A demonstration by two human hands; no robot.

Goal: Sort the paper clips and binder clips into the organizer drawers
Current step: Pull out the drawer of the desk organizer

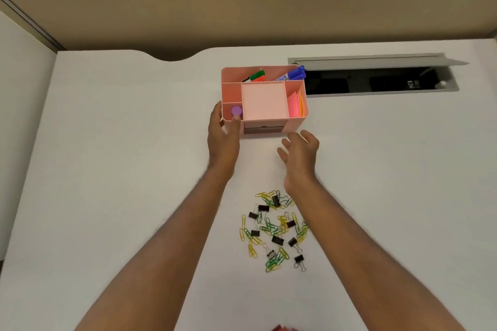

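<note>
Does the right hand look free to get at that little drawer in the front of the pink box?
Probably yes. The right hand is open and empty, just in front of the drawer, with only bare desk between them. The left hand holds the box's left corner, clear of the drawer.

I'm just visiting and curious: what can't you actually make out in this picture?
- Head view: drawer fronts of the pink organizer, shadowed and partly behind the left hand; open or shut is unclear.
- Red thing, cut off by the bottom edge.
- Inside the desk hatch, too dark.
</note>
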